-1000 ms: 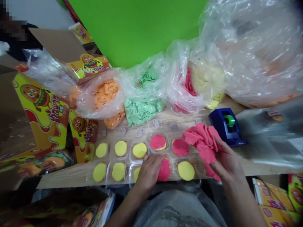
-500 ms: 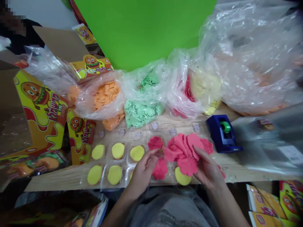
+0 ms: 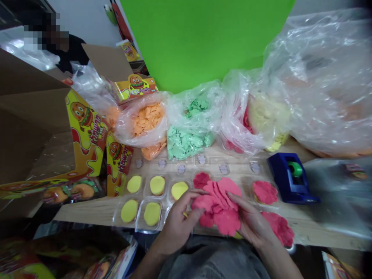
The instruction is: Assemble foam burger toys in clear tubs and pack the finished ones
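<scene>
Both my hands are at the front of the wooden table, holding a loose stack of pink scalloped clay rounds (image 3: 222, 207) between them. My left hand (image 3: 177, 223) presses the stack's left side, and my right hand (image 3: 251, 221) lies on its lower right. Yellow clay discs (image 3: 152, 214) sit in clear plastic tray cells (image 3: 142, 228) to the left. A pink round (image 3: 201, 180) sits just above the stack. Another pink round (image 3: 265, 192) covers a cell to the right. A further pink piece (image 3: 279, 228) lies near the table's front edge. Whatever lies under the stack is hidden.
Plastic bags of orange (image 3: 147, 120), green (image 3: 186, 143), pink (image 3: 235, 135) and yellow (image 3: 267, 116) clay line the table's back. A blue tape dispenser (image 3: 292, 178) stands at right. Burger-printed boxes (image 3: 85, 131) stand at left, and a person (image 3: 66, 50) stands beyond them.
The pink stack has shifted left to between my hands, and pink rounds now lie to its right. The whole view has swung, moving the table rightward in the picture.
</scene>
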Tool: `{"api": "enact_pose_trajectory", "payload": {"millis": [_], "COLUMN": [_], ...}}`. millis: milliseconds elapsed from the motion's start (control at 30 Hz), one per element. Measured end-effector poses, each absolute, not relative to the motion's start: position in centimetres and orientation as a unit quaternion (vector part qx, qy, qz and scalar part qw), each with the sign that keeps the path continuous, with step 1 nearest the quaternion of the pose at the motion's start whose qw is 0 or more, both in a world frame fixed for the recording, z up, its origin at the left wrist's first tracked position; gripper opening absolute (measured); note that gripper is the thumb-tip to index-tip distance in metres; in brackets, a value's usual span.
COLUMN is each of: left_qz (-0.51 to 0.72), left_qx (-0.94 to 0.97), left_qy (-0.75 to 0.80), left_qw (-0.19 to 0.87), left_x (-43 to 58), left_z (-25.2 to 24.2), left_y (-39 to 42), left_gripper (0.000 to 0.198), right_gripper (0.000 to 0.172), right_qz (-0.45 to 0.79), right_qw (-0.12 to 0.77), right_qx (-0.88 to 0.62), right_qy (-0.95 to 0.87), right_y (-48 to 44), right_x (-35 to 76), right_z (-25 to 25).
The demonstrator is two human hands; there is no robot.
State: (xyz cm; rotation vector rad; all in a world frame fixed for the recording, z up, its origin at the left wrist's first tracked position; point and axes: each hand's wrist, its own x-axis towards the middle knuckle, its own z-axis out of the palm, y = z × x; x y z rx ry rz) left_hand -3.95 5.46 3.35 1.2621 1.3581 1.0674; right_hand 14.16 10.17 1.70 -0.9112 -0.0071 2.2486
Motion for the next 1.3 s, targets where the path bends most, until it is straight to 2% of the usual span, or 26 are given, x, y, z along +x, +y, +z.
{"api": "enact_pose_trajectory", "payload": {"millis": [100, 167, 233, 433, 633, 933, 1000, 1067, 1133, 1233, 1300], "left_qz": [0.544, 0.558, 0.555, 0.541, 0.548, 0.472, 0.454, 0.436, 0.405, 0.336, 0.294], "left_qx": [0.272, 0.178, 0.141, 0.166, 0.203, 0.168, 0.283, 0.407, 0.497, 0.590, 0.629], "left_qy": [0.514, 0.467, 0.459, 0.567, 0.638, 0.561, 0.626, 0.693, 0.714, 0.690, 0.675], "left_qw": [0.604, 0.663, 0.679, 0.598, 0.501, 0.659, 0.568, 0.406, 0.283, 0.250, 0.249], "left_x": [-4.2, -4.6, -5.0, -5.8, -5.6, -6.5, -7.3, -7.9, -8.2, -8.0, -7.9], "left_z": [3.4, 3.3, 3.1, 2.1, 1.1, 3.0, 2.5, 1.2, -0.4, -2.9, -3.8], "left_y": [6.2, 6.6, 6.9, 7.3, 7.8, 6.6, 6.4, 6.3, 6.2, 5.6, 5.0], "left_gripper": [0.022, 0.025, 0.020, 0.026, 0.017, 0.027, 0.035, 0.041, 0.038, 0.031, 0.036], "right_gripper": [0.015, 0.014, 0.014, 0.015, 0.018, 0.016, 0.015, 0.016, 0.020, 0.022, 0.022], "right_qz": [0.870, 0.870, 0.868, 0.857, 0.900, 0.852, 0.845, 0.835, 0.825, 0.820, 0.815], "right_qw": [0.341, 0.340, 0.337, 0.333, 0.301, 0.368, 0.367, 0.367, 0.376, 0.388, 0.393], "right_qx": [-0.355, -0.357, -0.365, -0.392, -0.313, -0.371, -0.388, -0.409, -0.422, -0.422, -0.425], "right_qy": [0.008, 0.010, 0.008, 0.039, 0.041, -0.017, -0.024, -0.028, -0.030, -0.023, -0.014], "right_y": [10.1, 10.1, 10.1, 10.3, 9.7, 10.0, 10.3, 10.6, 10.9, 11.3, 11.4], "right_x": [14.0, 13.9, 13.9, 14.6, 13.2, 11.4, 12.0, 12.6, 13.0, 13.6, 13.9], "right_z": [1.4, 1.2, 1.0, 0.5, 2.0, 1.5, 1.0, 0.7, 0.6, 0.8, 0.9]}}
